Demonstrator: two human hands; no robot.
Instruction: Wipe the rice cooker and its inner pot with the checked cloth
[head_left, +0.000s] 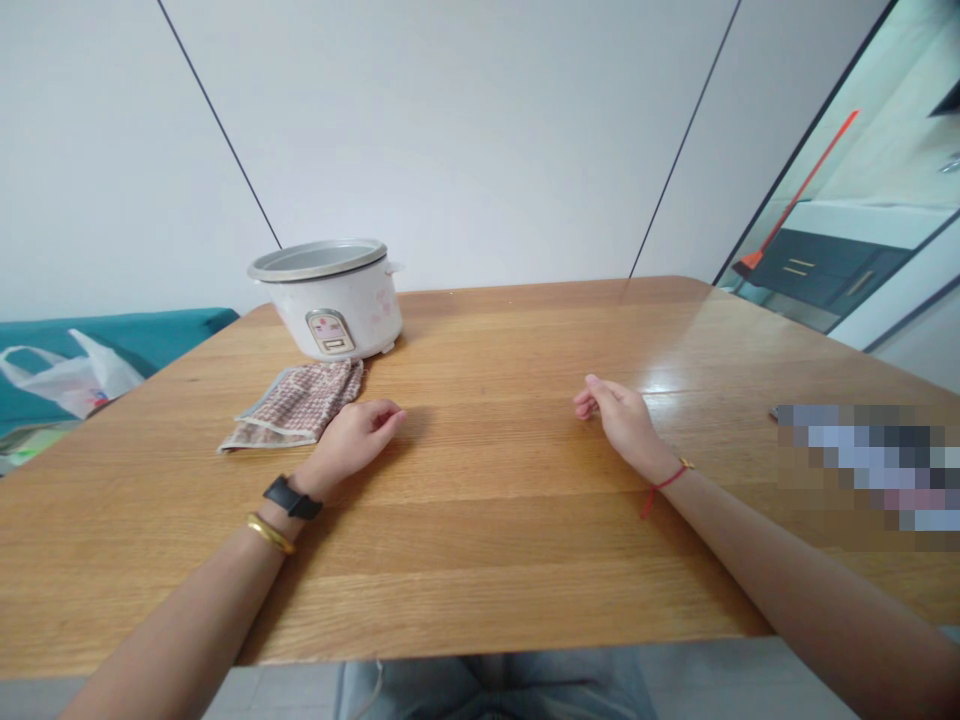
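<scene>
My left hand (358, 436) rests on the wooden table, its fingers loosely curled closed with nothing seen in them. Beside it, touching or nearly touching the wrist side, lies a folded brown-and-white checked cloth (304, 400). Behind the cloth stands a white rice cooker (352, 310) with a grey rim, no lid on it, and a small control panel facing me. My right hand (619, 420) is at the table's middle right, fingers bent inward and closed, holding nothing that shows. The cooker's inside is mostly hidden by its rim.
The wooden table (480, 520) runs back to a white wall (480, 130). A pixelated patch (877, 460) hides something at the right. At left, a white plastic bag (79, 375) lies on a teal seat (180, 328). An orange-handled broom (802, 190) leans beyond the doorway.
</scene>
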